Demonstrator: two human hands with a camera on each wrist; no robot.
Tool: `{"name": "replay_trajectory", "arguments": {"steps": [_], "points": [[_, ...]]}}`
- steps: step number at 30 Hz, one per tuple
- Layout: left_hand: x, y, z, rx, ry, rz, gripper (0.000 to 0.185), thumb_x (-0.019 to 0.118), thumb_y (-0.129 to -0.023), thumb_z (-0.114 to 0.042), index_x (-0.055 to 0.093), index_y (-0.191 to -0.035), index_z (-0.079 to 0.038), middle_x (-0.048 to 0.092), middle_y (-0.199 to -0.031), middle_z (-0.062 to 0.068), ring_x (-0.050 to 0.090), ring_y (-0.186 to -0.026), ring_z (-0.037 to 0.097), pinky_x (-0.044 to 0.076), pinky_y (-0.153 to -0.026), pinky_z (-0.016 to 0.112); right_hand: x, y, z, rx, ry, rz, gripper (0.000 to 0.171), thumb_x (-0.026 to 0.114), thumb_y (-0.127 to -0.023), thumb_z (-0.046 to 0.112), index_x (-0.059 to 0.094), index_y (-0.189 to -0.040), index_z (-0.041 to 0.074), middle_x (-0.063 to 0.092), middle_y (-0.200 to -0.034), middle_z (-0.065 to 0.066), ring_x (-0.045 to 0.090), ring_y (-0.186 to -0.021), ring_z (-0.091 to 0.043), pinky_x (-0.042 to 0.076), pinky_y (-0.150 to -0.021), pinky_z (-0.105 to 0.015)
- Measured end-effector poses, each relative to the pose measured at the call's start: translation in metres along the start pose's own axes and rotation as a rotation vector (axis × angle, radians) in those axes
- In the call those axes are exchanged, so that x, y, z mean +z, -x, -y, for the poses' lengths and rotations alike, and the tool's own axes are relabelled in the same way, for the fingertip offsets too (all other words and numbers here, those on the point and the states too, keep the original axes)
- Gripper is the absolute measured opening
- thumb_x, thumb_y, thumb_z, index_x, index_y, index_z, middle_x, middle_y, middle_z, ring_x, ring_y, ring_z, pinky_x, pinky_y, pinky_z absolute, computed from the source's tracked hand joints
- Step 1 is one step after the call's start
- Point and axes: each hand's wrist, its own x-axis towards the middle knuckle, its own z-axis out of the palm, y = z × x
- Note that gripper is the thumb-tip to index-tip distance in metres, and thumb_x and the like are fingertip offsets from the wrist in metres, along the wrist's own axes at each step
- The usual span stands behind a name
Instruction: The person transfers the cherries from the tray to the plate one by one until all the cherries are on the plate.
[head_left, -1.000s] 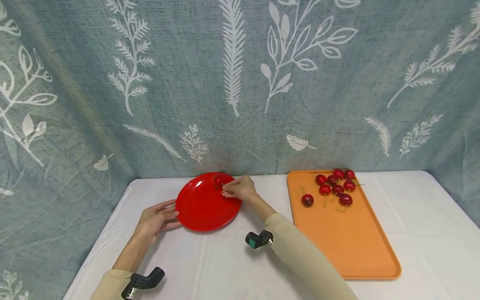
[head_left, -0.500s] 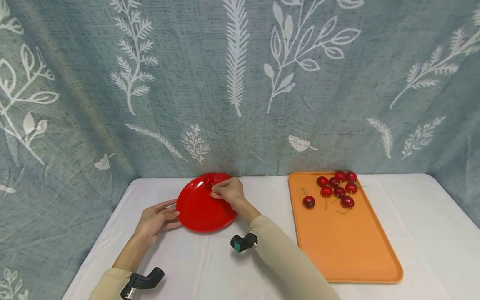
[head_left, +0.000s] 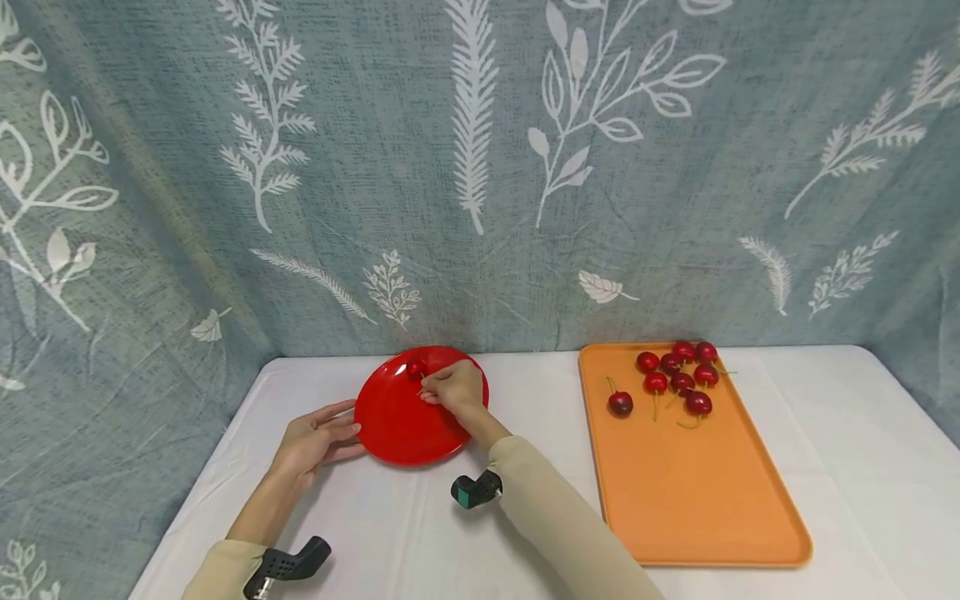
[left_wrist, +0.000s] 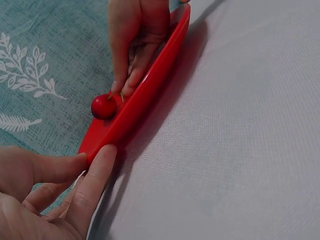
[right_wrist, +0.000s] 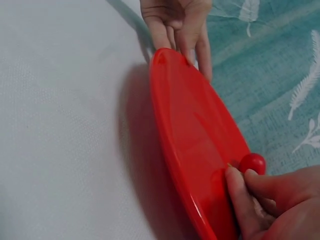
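Pinched by its stem in right hand: glossy red cherry

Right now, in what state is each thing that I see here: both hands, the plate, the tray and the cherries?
Left hand: open, straight fingers touching the plate's edge.
Right hand: pinching the stem of one cherry over the plate.
Red plate: flat on the white table, holding only that cherry.
Orange tray: flat on the table.
Other cherries: clustered at the tray's far end, untouched.
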Motion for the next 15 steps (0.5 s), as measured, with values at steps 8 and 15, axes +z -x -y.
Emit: {"name": "replay_trajectory", "arguments": {"steps": [8,15], "points": [[-0.0001,0.0008,0.0005,0.0,-0.004,0.0,0.059,0.062,-0.095,-0.004,0.036,-0.146,0.007,0.049,-0.139,0.03,0.073,-0.088,0.022,0.06,-0.074,0.035,0.0008,0.0034,0.0033,0.008,0.036,-0.035,0.011,0.072,-0.086,0.001,0.075,-0.089,-0.01,0.072,-0.072,-0.016,0.072,-0.063,-0.021,0.058,-0.057,-0.021],[0.0006,0.0003,-0.0001,-0.002,-0.023,-0.014,0.056,0.06,-0.095,-0.004,0.038,-0.146,0.005,0.049,-0.138,0.029,0.073,-0.087,0.02,0.06,-0.075,0.033,-0.0014,0.0049,0.0033,-0.011,0.078,-0.054,0.01,0.072,-0.085,0.001,0.075,-0.086,-0.009,0.071,-0.07,-0.015,0.071,-0.06,-0.02,0.057,-0.054,-0.02]]}}
